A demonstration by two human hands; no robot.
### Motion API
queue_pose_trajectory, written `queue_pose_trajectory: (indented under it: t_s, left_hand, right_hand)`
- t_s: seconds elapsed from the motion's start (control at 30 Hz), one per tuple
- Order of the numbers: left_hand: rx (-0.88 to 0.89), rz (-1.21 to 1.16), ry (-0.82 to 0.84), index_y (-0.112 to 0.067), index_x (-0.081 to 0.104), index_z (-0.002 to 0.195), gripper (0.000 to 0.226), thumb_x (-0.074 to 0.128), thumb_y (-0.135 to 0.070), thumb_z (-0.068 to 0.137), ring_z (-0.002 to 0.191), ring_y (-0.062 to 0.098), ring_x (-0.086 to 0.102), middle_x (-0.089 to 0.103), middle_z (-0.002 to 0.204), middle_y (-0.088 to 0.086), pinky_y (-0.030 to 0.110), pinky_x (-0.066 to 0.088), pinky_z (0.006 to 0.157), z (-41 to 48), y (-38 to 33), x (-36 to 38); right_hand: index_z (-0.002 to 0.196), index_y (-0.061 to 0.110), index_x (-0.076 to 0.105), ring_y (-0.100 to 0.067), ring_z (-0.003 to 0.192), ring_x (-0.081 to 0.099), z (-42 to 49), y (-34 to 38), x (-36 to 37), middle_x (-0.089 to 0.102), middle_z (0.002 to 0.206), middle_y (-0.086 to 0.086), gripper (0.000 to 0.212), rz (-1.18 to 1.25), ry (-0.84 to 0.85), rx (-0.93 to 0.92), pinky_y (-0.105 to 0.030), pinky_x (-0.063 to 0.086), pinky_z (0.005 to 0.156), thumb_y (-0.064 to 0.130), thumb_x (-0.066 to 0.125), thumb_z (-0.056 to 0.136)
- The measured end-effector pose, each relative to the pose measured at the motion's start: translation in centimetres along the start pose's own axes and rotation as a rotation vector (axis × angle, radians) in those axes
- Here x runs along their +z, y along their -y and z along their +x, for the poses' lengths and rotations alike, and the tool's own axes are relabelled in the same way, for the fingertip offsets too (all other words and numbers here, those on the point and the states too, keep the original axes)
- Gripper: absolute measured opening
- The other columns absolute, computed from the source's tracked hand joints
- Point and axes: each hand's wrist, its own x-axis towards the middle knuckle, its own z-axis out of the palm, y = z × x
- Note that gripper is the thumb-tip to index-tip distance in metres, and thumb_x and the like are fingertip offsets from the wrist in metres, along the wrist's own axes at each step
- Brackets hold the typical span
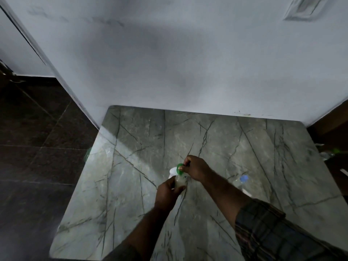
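While the left hand (168,192) clamps the clear bottle (181,182) steady, the right hand (196,170) pinches its green cap (179,168). Likely to twist it, though blurred.

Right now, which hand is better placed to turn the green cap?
Right: the right hand pinches the green cap, while the left hand grips the bottle below it, probably steadying it.

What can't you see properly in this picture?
Head view, all of it:
1. Small clear bottle: the left hand gripping it hides most of its body.
2. Green cap: the right hand pinching it covers part; screwed on or off, cannot tell.
3. Blue-capped bottle on the marble table: blurred, contents unclear.
4. Green thing by the table's right edge: too blurred and dim to name.
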Motion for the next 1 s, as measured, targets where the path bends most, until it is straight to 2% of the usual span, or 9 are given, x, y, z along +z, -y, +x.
queue_pose_trajectory:
  t_s: [0.13, 0.27, 0.3, 0.4, 0.47, 0.6, 0.73, 0.8, 1.0]
  left_hand:
    - [0.013, 0.004, -0.020, -0.018, 0.067, 0.123, 0.041, 0.076, -0.027, 0.083, 0.091, 0.007, 0.070, 0.075, 0.105, -0.004, 0.022, 0.057, 0.083, 0.01, -0.07, 0.03]
    - [0.018, -0.004, -0.013, -0.019, 0.066, 0.123, 0.043, 0.076, -0.028, 0.083, 0.093, 0.006, 0.070, 0.075, 0.108, -0.005, 0.027, 0.058, 0.086, 0.14, -0.31, -0.27]
    - [0.020, 0.002, -0.004, -0.020, 0.066, 0.123, 0.042, 0.076, -0.028, 0.083, 0.092, 0.005, 0.070, 0.074, 0.108, -0.005, 0.025, 0.058, 0.086, 0.16, -0.27, -0.28]
    - [0.022, 0.034, 0.016, -0.021, 0.066, 0.121, 0.038, 0.075, -0.027, 0.084, 0.084, -0.006, 0.066, 0.073, 0.102, -0.012, 0.005, 0.051, 0.073, 0.04, -0.10, -0.26]
    - [0.011, 0.025, 0.016, -0.023, 0.066, 0.120, 0.038, 0.075, -0.028, 0.083, 0.081, -0.011, 0.064, 0.069, 0.097, -0.018, 0.002, 0.048, 0.068, -0.02, 0.01, -0.26]
    - [0.015, -0.001, 0.003, -0.026, 0.066, 0.120, 0.038, 0.076, -0.028, 0.083, 0.081, -0.010, 0.066, 0.070, 0.094, -0.020, 0.004, 0.050, 0.069, 0.20, -0.11, -0.52]
    - [0.048, 0.002, 0.012, -0.025, 0.068, 0.117, 0.036, 0.076, -0.029, 0.082, 0.086, -0.002, 0.069, 0.074, 0.097, -0.012, 0.021, 0.058, 0.080, 0.54, 0.01, -0.55]
    - [0.055, 0.023, 0.019, -0.024, 0.068, 0.117, 0.036, 0.076, -0.030, 0.082, 0.088, 0.002, 0.069, 0.075, 0.099, -0.009, 0.025, 0.058, 0.082, 0.55, 0.15, -0.45]
    - [0.060, 0.029, 0.011, -0.026, 0.068, 0.117, 0.038, 0.077, -0.031, 0.080, 0.083, -0.009, 0.066, 0.071, 0.092, -0.019, 0.010, 0.053, 0.074, 0.54, 0.49, -0.53]
  right_hand:
    - [0.096, 0.013, 0.065, -0.015, 0.083, 0.058, 0.02, 0.29, -0.43, 0.069, 0.098, -0.005, 0.032, 0.019, 0.008, -0.007, -0.031, 0.047, 0.074, 0.040, 0.073, 0.080]
    - [0.097, 0.013, 0.065, -0.014, 0.082, 0.057, 0.01, 0.43, -0.82, 0.069, 0.098, -0.005, 0.033, 0.024, 0.004, -0.014, -0.027, 0.042, 0.071, 0.040, 0.074, 0.080]
    - [0.097, 0.013, 0.065, -0.014, 0.083, 0.058, -0.04, 0.32, -0.69, 0.069, 0.099, -0.005, 0.033, 0.025, 0.003, -0.007, -0.027, 0.043, 0.071, 0.040, 0.073, 0.081]
    - [0.097, 0.013, 0.064, -0.019, 0.088, 0.062, -0.09, -0.04, -0.07, 0.070, 0.100, -0.006, 0.031, 0.028, 0.004, 0.011, -0.028, 0.045, 0.073, 0.039, 0.073, 0.082]
    - [0.098, 0.012, 0.064, -0.019, 0.091, 0.063, -0.06, 0.02, 0.13, 0.070, 0.101, -0.006, 0.032, 0.021, 0.001, 0.013, -0.029, 0.046, 0.075, 0.039, 0.072, 0.083]
    - [0.100, 0.012, 0.065, -0.018, 0.091, 0.063, 0.11, 0.47, -0.46, 0.069, 0.101, -0.005, 0.036, 0.010, -0.002, 0.003, -0.029, 0.046, 0.074, 0.042, 0.072, 0.082]
    - [0.097, 0.013, 0.065, -0.014, 0.083, 0.057, 0.23, 0.28, -0.66, 0.068, 0.099, -0.005, 0.034, 0.002, -0.003, -0.010, -0.027, 0.041, 0.070, 0.042, 0.072, 0.081]
    - [0.096, 0.013, 0.064, -0.014, 0.082, 0.057, 0.26, -0.01, -0.31, 0.069, 0.098, -0.005, 0.032, 0.000, 0.001, -0.015, -0.027, 0.041, 0.069, 0.041, 0.072, 0.081]
    - [0.095, 0.014, 0.065, -0.012, 0.078, 0.055, 0.39, -0.05, -0.35, 0.069, 0.096, -0.004, 0.033, 0.006, 0.002, -0.022, -0.025, 0.037, 0.065, 0.043, 0.073, 0.080]
